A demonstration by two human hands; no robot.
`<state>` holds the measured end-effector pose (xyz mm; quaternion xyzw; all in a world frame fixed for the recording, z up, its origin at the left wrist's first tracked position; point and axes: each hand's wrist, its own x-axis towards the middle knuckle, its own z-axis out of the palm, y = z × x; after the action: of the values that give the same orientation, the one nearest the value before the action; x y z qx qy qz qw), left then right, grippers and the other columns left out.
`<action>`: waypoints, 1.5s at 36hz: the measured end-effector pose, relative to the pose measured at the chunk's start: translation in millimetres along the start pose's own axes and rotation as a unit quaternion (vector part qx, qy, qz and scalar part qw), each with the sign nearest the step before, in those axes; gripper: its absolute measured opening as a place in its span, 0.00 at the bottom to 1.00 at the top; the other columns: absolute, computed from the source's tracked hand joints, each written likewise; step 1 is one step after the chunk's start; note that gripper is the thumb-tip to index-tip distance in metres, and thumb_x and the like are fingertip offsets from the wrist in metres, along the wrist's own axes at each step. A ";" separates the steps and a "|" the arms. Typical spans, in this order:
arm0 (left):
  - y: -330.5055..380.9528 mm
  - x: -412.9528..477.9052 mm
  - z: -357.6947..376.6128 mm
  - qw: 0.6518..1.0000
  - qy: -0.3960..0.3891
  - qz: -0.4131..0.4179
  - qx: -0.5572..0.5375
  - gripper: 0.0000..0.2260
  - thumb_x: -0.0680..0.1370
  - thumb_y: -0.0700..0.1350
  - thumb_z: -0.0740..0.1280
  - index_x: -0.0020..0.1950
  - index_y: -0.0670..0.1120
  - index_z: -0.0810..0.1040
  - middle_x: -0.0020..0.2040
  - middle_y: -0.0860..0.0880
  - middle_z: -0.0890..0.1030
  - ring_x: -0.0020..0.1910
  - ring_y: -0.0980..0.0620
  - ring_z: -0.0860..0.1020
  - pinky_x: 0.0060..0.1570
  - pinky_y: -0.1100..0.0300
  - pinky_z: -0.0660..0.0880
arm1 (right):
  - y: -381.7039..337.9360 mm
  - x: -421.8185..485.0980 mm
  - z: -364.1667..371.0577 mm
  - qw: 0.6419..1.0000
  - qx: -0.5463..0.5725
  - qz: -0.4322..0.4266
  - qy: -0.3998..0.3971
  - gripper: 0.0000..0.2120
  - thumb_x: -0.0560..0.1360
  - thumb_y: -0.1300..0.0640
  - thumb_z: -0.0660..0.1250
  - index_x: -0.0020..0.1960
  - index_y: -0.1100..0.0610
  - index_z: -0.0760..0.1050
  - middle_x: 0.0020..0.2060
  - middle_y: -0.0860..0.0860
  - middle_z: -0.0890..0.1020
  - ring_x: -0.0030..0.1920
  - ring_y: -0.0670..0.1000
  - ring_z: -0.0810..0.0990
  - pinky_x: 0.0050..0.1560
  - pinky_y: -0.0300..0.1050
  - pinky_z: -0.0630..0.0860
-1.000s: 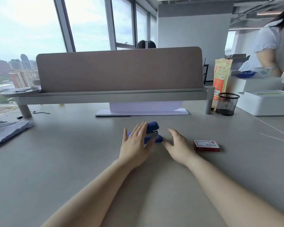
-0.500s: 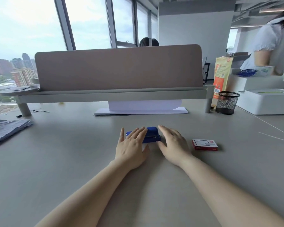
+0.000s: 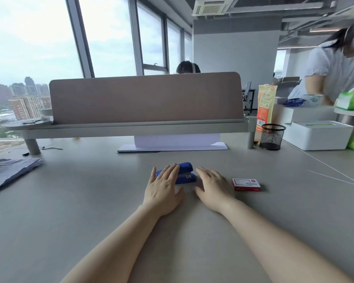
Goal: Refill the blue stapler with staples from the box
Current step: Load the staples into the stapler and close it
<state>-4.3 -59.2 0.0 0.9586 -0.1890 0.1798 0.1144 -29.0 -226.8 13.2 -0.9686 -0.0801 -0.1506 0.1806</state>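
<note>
The blue stapler (image 3: 186,173) lies shut on the grey table, near its middle. My left hand (image 3: 163,187) rests flat, fingers apart, with its fingertips over the stapler's left half. My right hand (image 3: 213,186) lies flat on the table just right of the stapler, fingers apart, holding nothing. The red and white staple box (image 3: 246,184) sits closed on the table, a little to the right of my right hand.
A desk divider on a raised shelf (image 3: 145,99) crosses the back, with white paper (image 3: 172,145) under it. A black mesh cup (image 3: 272,136) and white box (image 3: 317,134) stand back right. Grey cloth (image 3: 10,172) lies far left. A person (image 3: 339,64) stands at right.
The stapler's top, lifted a second ago, has come down shut. My left hand has slid back so only its fingertips cover the stapler. My right hand has settled flat beside it.
</note>
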 end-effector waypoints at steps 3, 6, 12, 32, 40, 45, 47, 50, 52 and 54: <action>-0.3 -2.1 -1.1 1.000 0.001 0.001 0.014 0.30 0.78 0.55 0.55 0.76 0.50 0.48 0.78 0.54 0.53 0.77 0.54 0.49 0.75 0.51 0.38 | 10.1 -8.4 -7.1 1.000 -0.011 -0.012 0.014 0.28 0.75 0.48 0.61 0.72 0.54 0.58 0.74 0.50 0.64 0.73 0.52 0.61 0.73 0.47 0.58; 4.8 -3.8 -0.4 0.999 0.026 -0.021 -0.002 0.30 0.78 0.54 0.55 0.76 0.49 0.46 0.78 0.52 0.52 0.77 0.52 0.49 0.76 0.53 0.41 | 29.2 -23.5 -18.4 0.999 -0.028 -0.002 0.029 0.28 0.75 0.47 0.61 0.72 0.53 0.59 0.74 0.50 0.64 0.74 0.52 0.61 0.73 0.47 0.56; 14.0 -5.4 2.3 0.999 -0.004 -0.047 -0.001 0.33 0.77 0.60 0.54 0.76 0.47 0.48 0.79 0.50 0.51 0.78 0.50 0.48 0.76 0.52 0.44 | 70.1 -46.9 -31.5 0.993 -0.075 0.068 -0.065 0.31 0.76 0.41 0.55 0.74 0.54 0.53 0.77 0.52 0.55 0.77 0.53 0.50 0.76 0.50 0.48; 9.1 48.4 22.9 0.998 -0.069 -0.010 -0.010 0.35 0.77 0.64 0.50 0.76 0.49 0.41 0.79 0.53 0.43 0.77 0.53 0.41 0.76 0.53 0.40 | 92.1 19.8 -12.7 0.993 -0.040 0.056 -0.095 0.32 0.76 0.37 0.49 0.74 0.53 0.51 0.77 0.51 0.53 0.77 0.52 0.49 0.77 0.49 0.47; -4.7 110.2 45.8 0.996 -0.082 -0.004 -0.028 0.35 0.77 0.62 0.53 0.76 0.51 0.38 0.78 0.54 0.39 0.76 0.55 0.38 0.75 0.55 0.38 | 103.9 94.7 8.2 0.993 -0.027 0.054 -0.101 0.33 0.76 0.36 0.49 0.75 0.53 0.50 0.77 0.50 0.52 0.77 0.53 0.47 0.77 0.49 0.46; -11.2 146.7 61.6 0.996 -0.080 -0.004 -0.040 0.36 0.76 0.62 0.54 0.76 0.52 0.38 0.77 0.55 0.39 0.76 0.56 0.37 0.75 0.55 0.38 | 115.7 135.0 19.0 0.992 -0.029 0.045 -0.118 0.37 0.74 0.32 0.48 0.75 0.52 0.48 0.77 0.50 0.49 0.77 0.52 0.44 0.77 0.51 0.45; -13.2 158.3 66.5 0.996 -0.081 -0.001 -0.042 0.36 0.76 0.62 0.54 0.75 0.52 0.37 0.77 0.56 0.39 0.76 0.56 0.37 0.75 0.55 0.38 | 119.4 147.5 23.0 0.991 -0.027 0.044 -0.121 0.39 0.73 0.31 0.48 0.75 0.52 0.46 0.77 0.50 0.48 0.77 0.51 0.43 0.77 0.51 0.44; -16.4 170.9 71.0 0.995 -0.086 0.012 -0.040 0.36 0.76 0.62 0.54 0.75 0.52 0.37 0.77 0.55 0.38 0.76 0.56 0.36 0.75 0.55 0.37 | 120.2 157.2 24.9 0.992 -0.013 0.038 -0.119 0.39 0.73 0.31 0.49 0.75 0.52 0.47 0.77 0.48 0.48 0.77 0.50 0.43 0.77 0.50 0.44; -18.1 176.1 73.2 0.995 -0.087 0.019 -0.039 0.36 0.76 0.62 0.54 0.75 0.51 0.37 0.78 0.55 0.38 0.76 0.56 0.36 0.75 0.54 0.38 | 118.3 158.7 23.7 0.992 -0.009 0.039 -0.116 0.37 0.74 0.32 0.50 0.75 0.52 0.48 0.77 0.48 0.48 0.77 0.50 0.43 0.76 0.48 0.44; -18.9 179.3 74.2 0.995 -0.090 0.023 -0.039 0.36 0.76 0.62 0.53 0.76 0.51 0.38 0.78 0.54 0.38 0.76 0.55 0.37 0.76 0.53 0.39 | 116.5 158.5 21.9 0.993 -0.010 0.036 -0.115 0.36 0.74 0.33 0.50 0.74 0.52 0.50 0.77 0.48 0.49 0.77 0.49 0.44 0.76 0.47 0.44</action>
<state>180.6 -121.1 -0.8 0.9610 -0.2276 0.0882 0.1296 150.4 -310.1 6.6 -0.9835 -0.0636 -0.0326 0.1659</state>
